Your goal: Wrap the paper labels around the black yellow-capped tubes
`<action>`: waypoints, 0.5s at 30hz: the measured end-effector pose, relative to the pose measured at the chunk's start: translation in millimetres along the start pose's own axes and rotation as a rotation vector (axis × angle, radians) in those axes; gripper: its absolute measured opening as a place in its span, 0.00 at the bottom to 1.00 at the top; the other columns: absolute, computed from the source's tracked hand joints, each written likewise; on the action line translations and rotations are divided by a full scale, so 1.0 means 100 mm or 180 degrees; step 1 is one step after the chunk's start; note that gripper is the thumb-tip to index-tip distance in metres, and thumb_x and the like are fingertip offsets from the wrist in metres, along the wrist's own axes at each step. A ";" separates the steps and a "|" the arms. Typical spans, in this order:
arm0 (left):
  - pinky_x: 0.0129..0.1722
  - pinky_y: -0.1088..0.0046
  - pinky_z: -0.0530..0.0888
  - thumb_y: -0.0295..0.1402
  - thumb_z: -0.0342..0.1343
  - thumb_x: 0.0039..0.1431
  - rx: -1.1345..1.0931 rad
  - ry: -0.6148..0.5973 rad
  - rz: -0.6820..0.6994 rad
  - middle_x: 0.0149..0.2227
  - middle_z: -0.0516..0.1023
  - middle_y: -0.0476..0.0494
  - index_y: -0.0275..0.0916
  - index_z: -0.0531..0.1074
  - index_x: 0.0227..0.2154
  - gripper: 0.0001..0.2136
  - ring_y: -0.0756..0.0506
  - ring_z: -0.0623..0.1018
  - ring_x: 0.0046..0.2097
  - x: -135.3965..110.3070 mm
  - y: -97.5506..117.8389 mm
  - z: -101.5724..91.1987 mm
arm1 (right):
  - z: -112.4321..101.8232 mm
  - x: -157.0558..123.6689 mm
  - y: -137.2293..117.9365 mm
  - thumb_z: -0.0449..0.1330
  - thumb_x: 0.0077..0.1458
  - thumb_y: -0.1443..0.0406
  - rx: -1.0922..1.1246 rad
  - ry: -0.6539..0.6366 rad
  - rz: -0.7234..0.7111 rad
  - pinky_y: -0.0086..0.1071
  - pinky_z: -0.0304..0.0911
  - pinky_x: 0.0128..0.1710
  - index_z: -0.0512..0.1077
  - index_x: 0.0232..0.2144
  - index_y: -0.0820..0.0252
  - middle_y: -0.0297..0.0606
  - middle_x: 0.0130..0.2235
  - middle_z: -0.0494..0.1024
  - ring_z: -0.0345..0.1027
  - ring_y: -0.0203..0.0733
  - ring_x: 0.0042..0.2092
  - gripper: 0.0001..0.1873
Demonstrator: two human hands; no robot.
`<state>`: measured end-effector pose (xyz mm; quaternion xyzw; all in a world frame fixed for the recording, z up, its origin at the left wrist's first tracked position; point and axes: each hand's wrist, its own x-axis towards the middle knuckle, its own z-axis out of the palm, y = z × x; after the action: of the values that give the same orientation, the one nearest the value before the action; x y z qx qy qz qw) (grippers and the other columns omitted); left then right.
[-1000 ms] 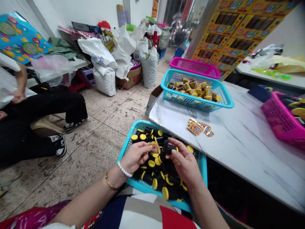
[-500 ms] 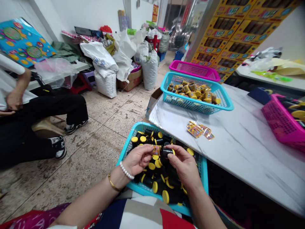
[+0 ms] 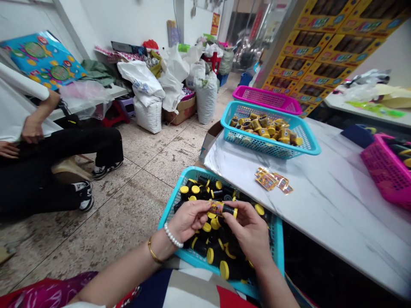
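Above a blue basket (image 3: pixel 280 252) full of black jars with yellow lids, my right hand (image 3: pixel 248 224) grips one black jar (image 3: pixel 229 210), its yellow lid toward the palm. Between thumb and fingertips, my left hand (image 3: pixel 189 216) pinches a printed yellow-orange sleeve label (image 3: pixel 215 207). The label covers the left end of the jar, while the lid end stays bare black. A stack of flat sleeve labels (image 3: pixel 266 179) lies on the white marbled table (image 3: pixel 324 192), beyond my right hand.
Another blue basket (image 3: pixel 308 147) on the table holds labelled jars, with a magenta basket (image 3: pixel 239 92) behind it. A second magenta basket (image 3: pixel 385 171) stands at the right. Yellow boxes (image 3: pixel 295 64) are stacked at the back. On the left sits a person (image 3: pixel 28 115); white sacks (image 3: pixel 149 113) line the wall.
The sleeve label has moved right onto the jar and now covers more of its black side. Both hands keep their grip. The view has shifted slightly.
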<state>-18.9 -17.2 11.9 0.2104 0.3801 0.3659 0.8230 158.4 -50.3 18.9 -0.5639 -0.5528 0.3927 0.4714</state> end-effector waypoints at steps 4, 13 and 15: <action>0.14 0.87 0.52 0.37 0.68 0.47 0.0284 0.0404 0.0558 0.21 0.66 0.52 0.30 0.76 0.36 0.17 0.58 0.61 0.20 -0.05 0.02 0.01 | 0.01 -0.02 0.02 0.65 0.53 0.63 0.0134 0.0172 -0.0229 0.32 0.70 0.35 0.73 0.42 0.56 0.40 0.42 0.79 0.73 0.43 0.39 0.13; 0.26 0.78 0.70 0.39 0.69 0.46 0.0757 -0.0372 0.0272 0.30 0.75 0.45 0.32 0.75 0.35 0.18 0.50 0.75 0.30 -0.07 0.16 0.05 | -0.07 0.00 -0.09 0.59 0.58 0.66 0.0009 -0.0604 -0.0693 0.30 0.71 0.34 0.74 0.48 0.51 0.42 0.49 0.68 0.70 0.40 0.41 0.15; 0.26 0.78 0.69 0.37 0.70 0.43 0.0814 -0.0308 0.0280 0.27 0.75 0.46 0.31 0.75 0.35 0.18 0.51 0.74 0.28 -0.01 0.16 0.07 | -0.09 0.01 -0.08 0.59 0.58 0.67 -0.0300 -0.0591 -0.0823 0.30 0.70 0.34 0.72 0.51 0.49 0.41 0.46 0.69 0.70 0.38 0.37 0.19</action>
<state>-20.8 -8.5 26.9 0.3474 0.3740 0.3397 0.7900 165.4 -50.9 29.3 -0.4708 -0.6798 0.3529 0.4379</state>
